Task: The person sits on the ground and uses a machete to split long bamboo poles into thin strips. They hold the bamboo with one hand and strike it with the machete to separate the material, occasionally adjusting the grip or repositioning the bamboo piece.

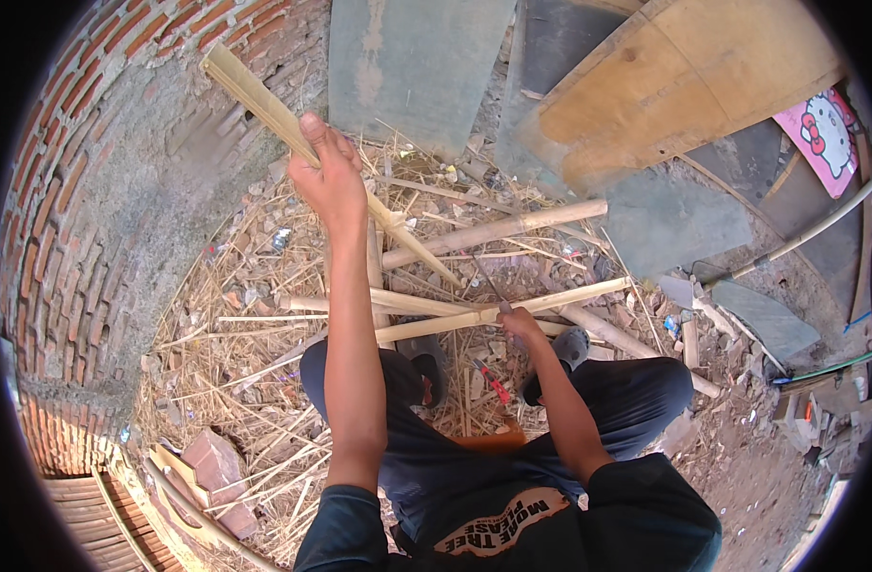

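Raised at the upper left, my left hand (pixel 329 181) is closed around a long split bamboo strip (pixel 255 95). The strip slants down to the right, and its lower end comes near the bamboo pieces by my feet. My right hand (pixel 520 327) grips the handle of a knife (pixel 490 282) with a thin dark blade pointing up and left. The blade's tip lies a little right of the strip's lower end. Beneath the right hand runs a pale bamboo pole (pixel 560 297), crossing other poles. A tool with a red handle (pixel 493 383) lies on the ground between my feet.
Straw and bamboo scraps (pixel 255 353) litter the ground. A brick wall (pixel 73 219) curves along the left. Grey sheets (pixel 412 76) and a brown board (pixel 684 86) lean at the back. Part of an orange seat (pixel 493 440) shows beneath me. Broken tiles (pixel 216 467) lie lower left.
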`<move>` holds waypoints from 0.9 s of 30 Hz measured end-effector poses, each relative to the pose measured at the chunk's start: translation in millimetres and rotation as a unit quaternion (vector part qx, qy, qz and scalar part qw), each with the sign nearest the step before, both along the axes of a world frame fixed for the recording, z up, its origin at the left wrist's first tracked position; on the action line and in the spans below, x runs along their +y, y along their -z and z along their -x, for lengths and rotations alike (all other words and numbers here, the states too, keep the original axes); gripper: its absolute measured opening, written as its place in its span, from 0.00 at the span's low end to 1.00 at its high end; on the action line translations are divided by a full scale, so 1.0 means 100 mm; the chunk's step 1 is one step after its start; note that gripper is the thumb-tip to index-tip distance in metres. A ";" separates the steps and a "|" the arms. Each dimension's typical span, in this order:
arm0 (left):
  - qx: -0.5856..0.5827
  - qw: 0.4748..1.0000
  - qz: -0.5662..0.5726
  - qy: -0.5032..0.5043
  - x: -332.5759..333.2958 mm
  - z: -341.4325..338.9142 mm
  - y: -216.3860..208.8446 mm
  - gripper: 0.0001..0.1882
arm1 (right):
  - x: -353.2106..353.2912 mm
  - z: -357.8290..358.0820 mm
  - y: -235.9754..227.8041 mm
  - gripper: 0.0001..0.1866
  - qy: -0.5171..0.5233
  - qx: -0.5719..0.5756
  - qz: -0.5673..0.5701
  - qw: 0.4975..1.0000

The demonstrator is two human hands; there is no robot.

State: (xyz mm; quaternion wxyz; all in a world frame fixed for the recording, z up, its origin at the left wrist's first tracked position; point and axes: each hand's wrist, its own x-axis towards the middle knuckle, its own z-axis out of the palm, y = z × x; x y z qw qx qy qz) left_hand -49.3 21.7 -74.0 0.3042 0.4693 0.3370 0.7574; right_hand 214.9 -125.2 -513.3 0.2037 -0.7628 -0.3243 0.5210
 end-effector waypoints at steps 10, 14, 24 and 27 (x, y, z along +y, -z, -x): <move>-0.017 1.000 0.011 0.011 0.02 0.16 0.12 0.30 | -0.74 0.28 -0.39 0.15 0.215 0.177 -0.082 0.957; -0.018 1.000 0.001 0.012 0.02 0.11 0.10 0.29 | -0.47 -0.01 -0.32 0.13 0.331 0.170 -0.106 0.922; -0.041 0.998 0.000 0.037 0.01 0.15 0.11 0.29 | -0.01 -1.57 0.25 0.18 0.387 -0.039 -0.153 0.909; -0.045 0.999 0.011 0.022 -0.06 0.27 0.13 0.28 | 0.21 -1.51 -0.19 0.25 0.370 -0.155 -0.115 0.909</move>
